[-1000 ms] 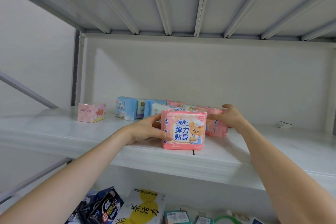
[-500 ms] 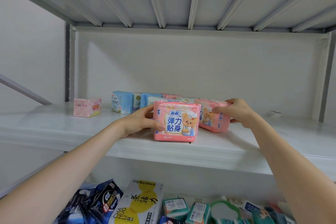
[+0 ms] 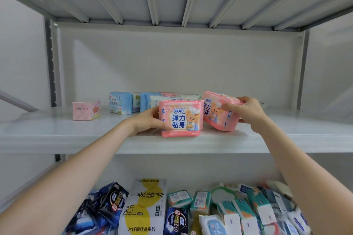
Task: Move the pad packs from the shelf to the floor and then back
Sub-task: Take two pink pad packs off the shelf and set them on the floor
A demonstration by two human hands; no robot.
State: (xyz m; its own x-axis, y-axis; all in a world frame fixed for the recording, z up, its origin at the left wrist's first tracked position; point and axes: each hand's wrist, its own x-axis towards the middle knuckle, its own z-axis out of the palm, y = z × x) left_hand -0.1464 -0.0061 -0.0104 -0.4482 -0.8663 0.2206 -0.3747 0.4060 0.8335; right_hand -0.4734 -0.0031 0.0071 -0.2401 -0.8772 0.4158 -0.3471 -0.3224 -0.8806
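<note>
My left hand [image 3: 150,120] grips the left edge of the front pink pad pack [image 3: 181,118], fingers and thumb curled round it; that pack stands upright near the front lip of the white shelf [image 3: 76,133]; my right hand [image 3: 246,110] holds the second pink pad pack [image 3: 219,112] by its right end, thumb across the top corner; this one is tilted, just beside and behind the first; more blue and white packs [image 3: 120,105] sit in a row further back; a small pink box [image 3: 86,109] stands apart on the left; the lower level is heaped with mixed packs [image 3: 191,206].
</note>
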